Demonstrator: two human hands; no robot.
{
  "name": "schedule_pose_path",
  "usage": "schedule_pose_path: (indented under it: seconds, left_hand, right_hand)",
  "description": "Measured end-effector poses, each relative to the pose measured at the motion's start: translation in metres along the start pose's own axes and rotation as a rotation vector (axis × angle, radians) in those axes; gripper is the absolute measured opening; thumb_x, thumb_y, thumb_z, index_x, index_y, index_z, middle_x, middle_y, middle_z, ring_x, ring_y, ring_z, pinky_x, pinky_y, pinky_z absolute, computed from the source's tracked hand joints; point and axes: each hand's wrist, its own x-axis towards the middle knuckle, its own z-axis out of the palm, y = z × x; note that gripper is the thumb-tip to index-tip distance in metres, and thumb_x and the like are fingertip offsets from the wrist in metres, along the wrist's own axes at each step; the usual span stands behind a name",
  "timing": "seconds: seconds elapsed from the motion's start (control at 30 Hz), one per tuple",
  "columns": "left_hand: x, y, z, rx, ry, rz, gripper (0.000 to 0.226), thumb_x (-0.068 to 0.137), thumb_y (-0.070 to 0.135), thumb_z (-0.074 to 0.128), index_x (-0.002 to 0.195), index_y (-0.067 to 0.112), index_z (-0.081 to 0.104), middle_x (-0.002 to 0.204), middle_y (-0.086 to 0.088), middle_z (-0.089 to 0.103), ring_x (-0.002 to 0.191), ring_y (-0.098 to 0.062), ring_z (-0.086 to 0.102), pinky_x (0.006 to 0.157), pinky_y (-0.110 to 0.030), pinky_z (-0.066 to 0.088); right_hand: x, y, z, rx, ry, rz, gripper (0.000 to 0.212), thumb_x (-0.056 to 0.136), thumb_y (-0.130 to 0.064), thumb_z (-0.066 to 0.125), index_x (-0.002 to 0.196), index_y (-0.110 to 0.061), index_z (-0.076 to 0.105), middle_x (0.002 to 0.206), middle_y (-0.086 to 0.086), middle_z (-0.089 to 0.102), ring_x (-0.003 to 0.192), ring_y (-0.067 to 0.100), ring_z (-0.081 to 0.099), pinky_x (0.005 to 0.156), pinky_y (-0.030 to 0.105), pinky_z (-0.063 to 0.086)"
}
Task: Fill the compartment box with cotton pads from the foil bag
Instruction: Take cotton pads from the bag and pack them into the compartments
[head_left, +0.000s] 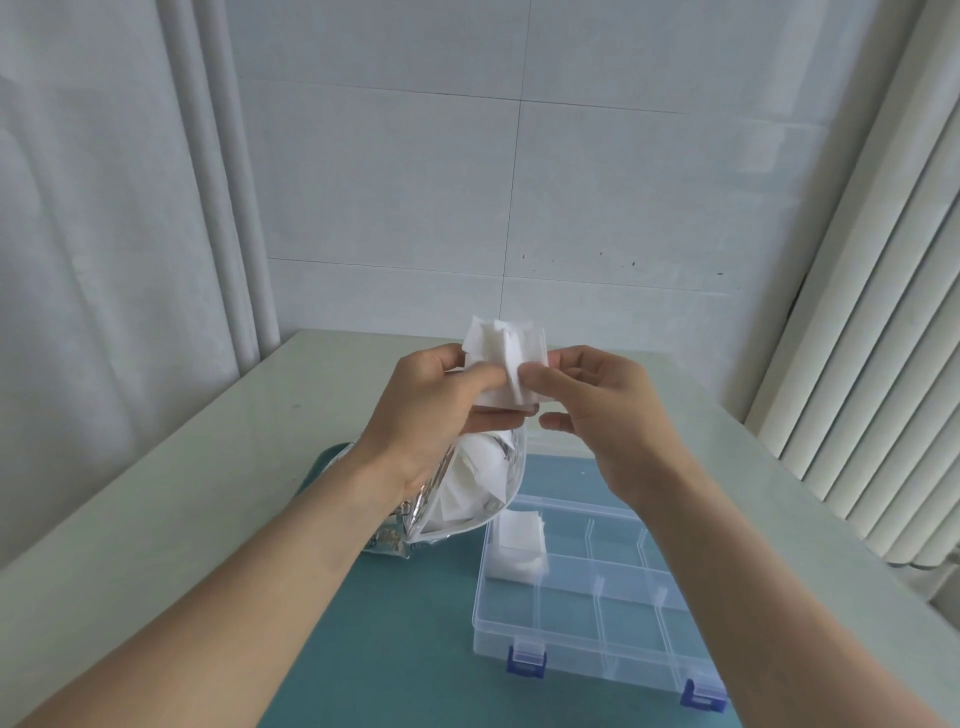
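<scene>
Raised above the table, my left hand (441, 400) grips a bunch of white square cotton pads (501, 353). My right hand (597, 410) pinches the right side of the same bunch with thumb and forefinger. Below the hands the silver foil bag (467, 493) lies open with more white pads showing inside. To its right sits the clear plastic compartment box (597, 597) with blue latches. A stack of pads (519, 551) fills its far-left compartment. The other visible compartments hold nothing.
The box and bag rest on a teal mat (405, 639) on a pale table (182, 493). A tiled wall stands behind, a curtain at the left, and vertical blinds (857, 338) at the right.
</scene>
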Motion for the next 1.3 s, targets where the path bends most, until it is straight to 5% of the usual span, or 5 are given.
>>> schedule_pose_path:
  seconds: [0.3, 0.53, 0.7, 1.17, 1.3]
  left_hand:
    - [0.002, -0.005, -0.003, 0.06, 0.035, 0.01, 0.017, 0.1, 0.012, 0.056, 0.109, 0.0, 0.065, 0.089, -0.019, 0.076, 0.079, -0.034, 0.075, 0.073, -0.036, 0.063]
    - [0.003, -0.002, -0.007, -0.004, 0.073, -0.014, 0.017, 0.099, 0.008, 0.058, 0.107, -0.006, 0.062, 0.091, -0.024, 0.074, 0.075, -0.035, 0.075, 0.067, -0.032, 0.063]
    - [0.002, -0.006, -0.006, 0.101, 0.037, 0.022, 0.021, 0.101, 0.01, 0.056, 0.112, -0.005, 0.064, 0.091, -0.02, 0.075, 0.075, -0.035, 0.075, 0.066, -0.035, 0.063]
    - [-0.002, -0.006, 0.002, 0.1, -0.114, -0.024, 0.032, 0.108, 0.014, 0.036, 0.122, -0.003, 0.06, 0.104, -0.021, 0.073, 0.085, -0.037, 0.074, 0.077, -0.036, 0.062]
    - [-0.001, -0.004, 0.0, 0.017, -0.119, -0.085, 0.034, 0.109, 0.013, 0.034, 0.119, -0.006, 0.06, 0.102, -0.025, 0.073, 0.087, -0.041, 0.073, 0.076, -0.037, 0.062]
  right_hand:
    - [0.0, -0.004, -0.003, 0.079, 0.04, -0.054, 0.002, 0.085, -0.013, 0.077, 0.086, -0.014, 0.077, 0.081, 0.001, 0.077, 0.076, 0.014, 0.07, 0.069, 0.028, 0.052]
    - [0.001, -0.018, -0.024, 0.184, 0.149, -0.089, 0.034, 0.077, -0.008, 0.083, 0.105, -0.011, 0.064, 0.081, 0.006, 0.077, 0.073, 0.019, 0.074, 0.063, 0.025, 0.054]
    - [-0.005, -0.022, -0.023, 0.043, -0.08, -0.033, 0.016, 0.076, -0.01, 0.082, 0.084, -0.009, 0.068, 0.076, 0.01, 0.075, 0.064, 0.019, 0.071, 0.061, 0.025, 0.052]
    - [0.001, 0.0, -0.012, -0.128, -0.048, -0.05, 0.026, 0.08, -0.017, 0.083, 0.104, -0.017, 0.071, 0.08, -0.001, 0.069, 0.058, 0.006, 0.059, 0.057, 0.021, 0.044]
    - [0.004, 0.001, -0.014, -0.205, -0.009, -0.198, 0.016, 0.077, -0.017, 0.085, 0.086, -0.023, 0.072, 0.082, -0.009, 0.071, 0.071, 0.008, 0.065, 0.061, 0.022, 0.048]
